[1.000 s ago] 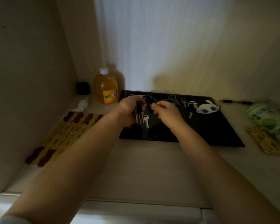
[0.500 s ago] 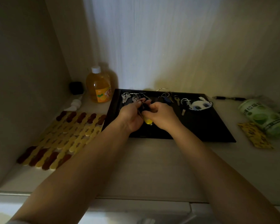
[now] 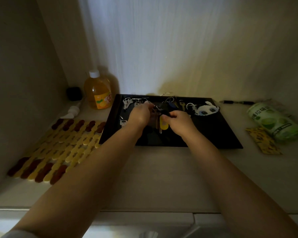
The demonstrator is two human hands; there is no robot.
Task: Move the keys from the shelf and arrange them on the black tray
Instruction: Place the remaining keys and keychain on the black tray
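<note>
A black tray (image 3: 213,134) lies on the dim shelf. Both hands hover over its middle, gripping one bunch of keys with a yellow tag (image 3: 163,124). My left hand (image 3: 139,114) pinches the ring end. My right hand (image 3: 181,119) holds the dark fob beside the yellow tag. Silver keys (image 3: 127,102) lie at the tray's back left, another small key (image 3: 122,122) at the left edge. A blue-tagged bunch (image 3: 171,103), a brass key (image 3: 182,104) and a panda keychain (image 3: 205,109) rest along the back.
An orange juice bottle (image 3: 98,91) and a small black box (image 3: 74,93) stand at the back left, with a white pump head (image 3: 72,112) nearby. A yellow and brown mat (image 3: 58,146) lies left. A green packet (image 3: 273,123), a yellow card (image 3: 263,143) and a pen (image 3: 237,102) lie right.
The camera moved closer and lower. The key bunch between my hands has spread, with the yellow tag now hanging in view, and a small key now lies at the tray's left edge.
</note>
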